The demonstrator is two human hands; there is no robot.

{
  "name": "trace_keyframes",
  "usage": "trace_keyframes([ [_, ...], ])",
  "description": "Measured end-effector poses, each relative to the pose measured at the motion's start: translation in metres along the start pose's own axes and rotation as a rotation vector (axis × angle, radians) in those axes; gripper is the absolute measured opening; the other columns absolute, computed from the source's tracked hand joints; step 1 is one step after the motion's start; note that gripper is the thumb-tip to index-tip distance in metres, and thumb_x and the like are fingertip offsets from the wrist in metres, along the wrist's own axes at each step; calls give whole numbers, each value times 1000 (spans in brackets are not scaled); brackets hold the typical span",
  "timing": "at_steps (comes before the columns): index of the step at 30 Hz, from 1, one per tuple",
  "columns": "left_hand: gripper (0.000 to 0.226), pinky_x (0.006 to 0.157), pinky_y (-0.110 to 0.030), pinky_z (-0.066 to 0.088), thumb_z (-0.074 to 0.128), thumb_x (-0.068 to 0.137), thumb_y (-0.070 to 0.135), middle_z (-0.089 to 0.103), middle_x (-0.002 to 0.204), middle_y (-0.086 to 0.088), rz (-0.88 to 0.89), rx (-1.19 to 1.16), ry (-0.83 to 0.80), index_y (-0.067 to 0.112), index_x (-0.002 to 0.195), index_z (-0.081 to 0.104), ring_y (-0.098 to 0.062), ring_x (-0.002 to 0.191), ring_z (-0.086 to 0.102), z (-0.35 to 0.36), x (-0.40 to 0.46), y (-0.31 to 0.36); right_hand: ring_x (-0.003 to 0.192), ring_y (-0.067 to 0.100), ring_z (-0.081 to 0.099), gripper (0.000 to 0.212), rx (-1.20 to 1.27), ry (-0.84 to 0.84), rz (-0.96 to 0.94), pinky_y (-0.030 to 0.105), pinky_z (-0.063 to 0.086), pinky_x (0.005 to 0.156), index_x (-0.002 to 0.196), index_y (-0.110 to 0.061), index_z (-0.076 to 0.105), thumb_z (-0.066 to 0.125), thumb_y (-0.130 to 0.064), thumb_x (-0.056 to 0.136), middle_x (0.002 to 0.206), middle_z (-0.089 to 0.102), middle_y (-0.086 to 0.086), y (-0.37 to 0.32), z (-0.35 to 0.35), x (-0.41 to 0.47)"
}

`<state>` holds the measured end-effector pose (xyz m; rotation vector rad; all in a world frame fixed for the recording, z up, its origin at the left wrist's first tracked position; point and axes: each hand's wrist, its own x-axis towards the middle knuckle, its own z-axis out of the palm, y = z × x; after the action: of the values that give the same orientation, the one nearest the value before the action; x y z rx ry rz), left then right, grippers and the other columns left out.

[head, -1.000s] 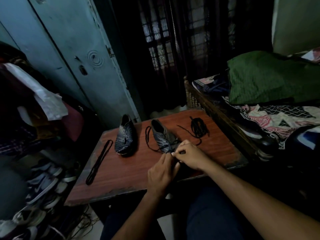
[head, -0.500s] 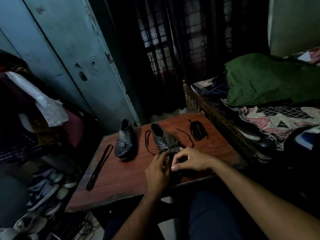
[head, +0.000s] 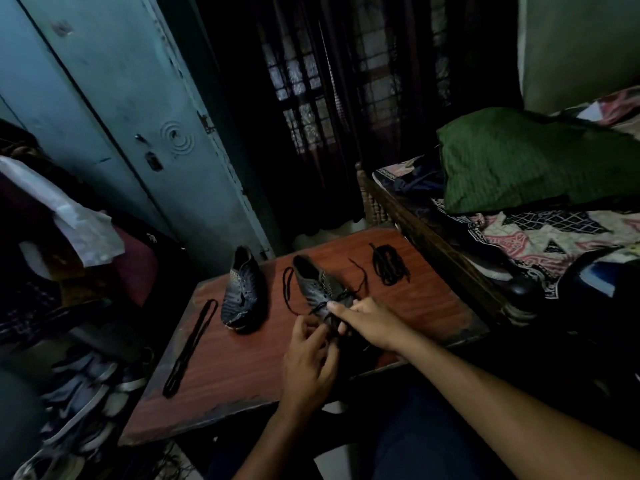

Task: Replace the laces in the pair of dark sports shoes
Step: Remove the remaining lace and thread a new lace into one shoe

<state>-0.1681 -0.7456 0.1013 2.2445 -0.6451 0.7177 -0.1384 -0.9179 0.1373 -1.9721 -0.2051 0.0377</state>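
Observation:
Two dark sports shoes stand on a reddish wooden table [head: 249, 372]. The left shoe [head: 242, 292] stands alone with bare eyelets. At the toe end of the right shoe [head: 317, 284], my left hand [head: 310, 358] pinches a black lace between thumb and fingers. My right hand [head: 369, 322] grips the front of that shoe, thumb on top near the eyelets. One end of that lace loops [head: 287, 289] on the table left of the shoe. A folded black lace [head: 190, 344] lies at the table's left edge. A bundled black lace [head: 389, 265] lies at the far right.
A wooden bed frame [head: 433, 244] with patterned sheet and a green pillow [head: 526, 161] borders the table on the right. A blue metal cupboard [head: 138, 116] stands behind. Piled clothes and several shoes [head: 76, 386] fill the floor on the left. My legs are under the table's near edge.
The view has tilted slightly. My right hand has slid forward over the shoe's toe, and my left hand has dropped lower and nearer, drawing the lace with it.

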Motion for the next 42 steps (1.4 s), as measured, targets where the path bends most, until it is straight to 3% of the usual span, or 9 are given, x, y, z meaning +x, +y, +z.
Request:
trace_keyframes([
  [3,18,66,-41,54,51,98,30,50,110,8,60,58,-34,20,104,65,-8,91,56,-7,-5,10,104,39,66,57,-27,6,3,39,53,83,50,-18,55,63,-56,92,65,67,13,2,8,4],
  [6,15,66,-38,53,51,101,29,53,109,9,104,69,-31,24,106,64,-8,90,58,-11,-8,18,123,34,58,40,-102,-18,3,37,50,94,61,-18,60,67,-40,94,103,73,21,-1,11,2],
  [13,41,86,-37,59,60,94,-2,73,109,16,-318,-128,-36,28,120,67,1,98,69,-1,-3,1,67,11,56,27,24,-92,-54,30,40,66,68,-13,66,68,-28,90,70,64,-3,3,3,3],
  [20,27,80,-38,57,64,96,29,77,109,11,-398,164,-141,37,122,64,-13,96,74,-3,26,2,77,16,57,20,351,-383,-94,25,46,75,70,-14,66,63,-18,89,86,67,11,-1,-28,-10],
  [27,17,75,-35,51,60,99,36,68,115,15,-325,267,-145,35,116,63,-12,100,69,-4,23,1,80,14,57,13,357,-393,-142,26,43,82,72,-15,69,65,-19,84,90,68,13,2,-37,-9],
  [31,39,73,-32,47,61,97,38,60,126,17,-239,327,-224,42,136,56,-13,103,67,-8,25,4,80,12,59,13,350,-412,-143,21,46,79,72,-15,67,64,-19,84,93,68,16,2,-38,-8],
  [34,23,69,-31,40,57,100,43,58,118,13,-260,394,-229,38,121,65,-15,98,67,-8,28,4,84,12,61,17,384,-365,-122,23,46,83,74,-12,67,65,-18,89,89,70,9,6,-37,-4],
  [39,8,78,-49,58,60,100,37,68,100,5,-598,-145,-27,36,92,60,-21,91,73,-5,24,-9,88,10,65,26,43,49,-61,34,46,85,78,-16,66,66,-36,94,84,71,-3,19,-22,10],
  [42,21,74,-47,56,56,99,40,71,94,0,-816,-543,70,28,82,52,-38,97,73,-14,20,-5,91,14,62,21,-82,79,-85,32,44,74,87,-22,59,64,-40,95,95,67,-4,18,-14,6],
])
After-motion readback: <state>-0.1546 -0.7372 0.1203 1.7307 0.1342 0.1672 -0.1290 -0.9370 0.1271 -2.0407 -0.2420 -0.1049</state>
